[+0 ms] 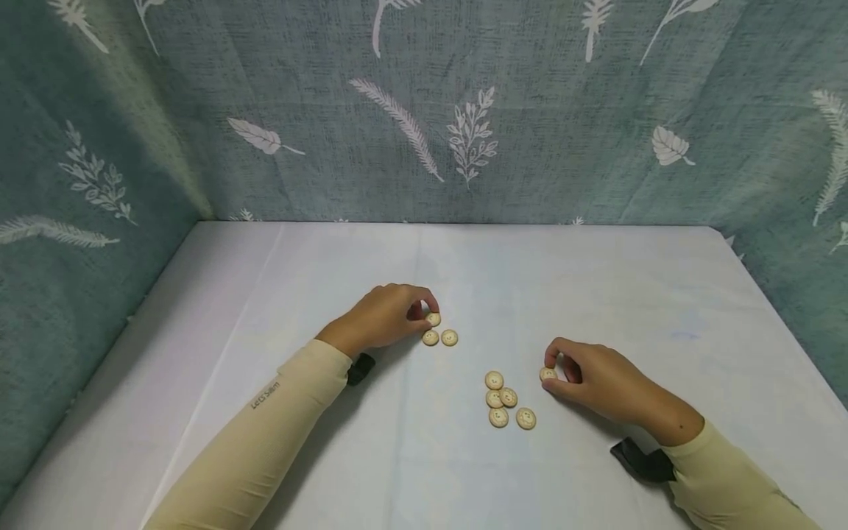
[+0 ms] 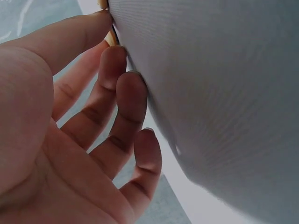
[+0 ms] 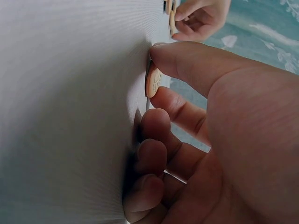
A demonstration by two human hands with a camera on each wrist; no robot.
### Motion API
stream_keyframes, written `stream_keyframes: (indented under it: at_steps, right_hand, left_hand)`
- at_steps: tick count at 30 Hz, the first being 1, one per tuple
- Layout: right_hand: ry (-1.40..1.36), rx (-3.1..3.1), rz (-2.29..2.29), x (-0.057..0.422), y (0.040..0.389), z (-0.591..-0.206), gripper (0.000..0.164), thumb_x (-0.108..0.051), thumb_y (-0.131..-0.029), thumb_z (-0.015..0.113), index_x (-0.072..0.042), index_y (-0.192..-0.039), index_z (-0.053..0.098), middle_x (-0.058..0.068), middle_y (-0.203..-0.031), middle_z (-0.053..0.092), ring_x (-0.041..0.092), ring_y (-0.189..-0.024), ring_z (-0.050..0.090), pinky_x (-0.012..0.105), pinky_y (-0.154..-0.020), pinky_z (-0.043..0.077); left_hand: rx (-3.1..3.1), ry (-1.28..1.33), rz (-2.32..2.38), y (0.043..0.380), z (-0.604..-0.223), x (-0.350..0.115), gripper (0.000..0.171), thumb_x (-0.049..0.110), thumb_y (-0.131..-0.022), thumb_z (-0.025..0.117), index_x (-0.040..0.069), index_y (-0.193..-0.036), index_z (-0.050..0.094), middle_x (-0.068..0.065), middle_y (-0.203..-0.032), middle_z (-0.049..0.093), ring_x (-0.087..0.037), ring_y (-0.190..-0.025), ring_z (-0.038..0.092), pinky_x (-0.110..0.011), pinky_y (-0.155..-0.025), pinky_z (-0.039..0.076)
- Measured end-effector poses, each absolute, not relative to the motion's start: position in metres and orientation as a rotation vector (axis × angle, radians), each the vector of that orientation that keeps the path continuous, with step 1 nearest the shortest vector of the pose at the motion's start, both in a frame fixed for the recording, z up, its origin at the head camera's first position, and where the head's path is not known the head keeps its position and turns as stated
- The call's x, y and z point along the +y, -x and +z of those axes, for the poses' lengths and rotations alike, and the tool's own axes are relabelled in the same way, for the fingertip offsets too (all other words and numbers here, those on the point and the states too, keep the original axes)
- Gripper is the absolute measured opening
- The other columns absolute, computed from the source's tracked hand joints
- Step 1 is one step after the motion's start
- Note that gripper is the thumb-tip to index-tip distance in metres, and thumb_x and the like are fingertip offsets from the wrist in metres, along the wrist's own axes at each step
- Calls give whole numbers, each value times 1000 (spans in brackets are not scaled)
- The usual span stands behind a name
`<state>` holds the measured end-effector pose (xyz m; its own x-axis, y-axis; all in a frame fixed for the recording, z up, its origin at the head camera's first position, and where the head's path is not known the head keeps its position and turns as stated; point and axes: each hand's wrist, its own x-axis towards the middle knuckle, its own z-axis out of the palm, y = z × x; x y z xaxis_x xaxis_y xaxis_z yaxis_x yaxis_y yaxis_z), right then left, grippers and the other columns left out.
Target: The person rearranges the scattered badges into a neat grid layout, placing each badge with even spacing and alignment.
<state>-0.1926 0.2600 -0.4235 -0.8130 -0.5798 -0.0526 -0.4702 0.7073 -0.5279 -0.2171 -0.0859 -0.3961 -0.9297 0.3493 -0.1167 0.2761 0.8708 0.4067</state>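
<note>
Between thumb and index finger, my left hand (image 1: 391,315) pinches a round cream button (image 1: 433,319) low over the white tabletop. Just in front of it lie two more buttons, one at the left (image 1: 430,338) and one at the right (image 1: 450,337). My right hand (image 1: 599,379) pinches another button (image 3: 153,80) by its edges, close to the cloth. To the left of that hand lies a loose group of several buttons (image 1: 494,398), some touching or overlapping. In the left wrist view the pinched button (image 2: 111,38) is mostly hidden by the fingers.
A white cloth covers the table (image 1: 318,272). Green leaf-patterned curtains (image 1: 318,88) hang along its back and sides. Dark straps sit at both wrists, below beige sleeves (image 1: 265,427).
</note>
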Motion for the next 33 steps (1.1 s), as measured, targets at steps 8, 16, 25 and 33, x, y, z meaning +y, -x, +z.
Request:
stream_keyframes:
  at_steps: [8, 16, 25, 33]
  right_hand:
    - [836, 2716, -743, 259, 194, -423, 19, -29, -89, 76, -22, -97, 60, -9, -64, 45, 3, -55, 38, 22, -53, 33]
    - [792, 2707, -733, 257, 192, -426, 20, -28, -88, 76, -22, -97, 59, -8, -65, 45, 4, -55, 39, 23, -53, 33]
    - [799, 2703, -751, 254, 192, -428, 20, -28, -89, 76, -22, -98, 59, -8, -65, 46, 5, -55, 39, 23, -53, 34]
    - [777, 2717, -757, 253, 188, -430, 21, -29, -88, 77, -22, -97, 59, -8, -65, 46, 5, -55, 41, 23, -53, 35]
  left_hand:
    - [2906, -487, 607, 214, -391, -88, 24, 24, -93, 71, 21, -117, 68, 6, -91, 69, -11, -78, 59, -33, -77, 48]
    - [2926, -575, 696, 203, -381, -71, 25, 24, -93, 71, 20, -117, 69, 10, -88, 65, -9, -74, 57, -32, -77, 45]
    - [2967, -816, 637, 182, -377, -44, 24, 22, -90, 74, 20, -114, 72, 10, -86, 67, -4, -71, 57, -36, -83, 45]
    - [2954, -987, 519, 168, -388, -25, 21, 24, -91, 74, 25, -112, 72, 11, -85, 66, -5, -77, 60, -32, -80, 45]
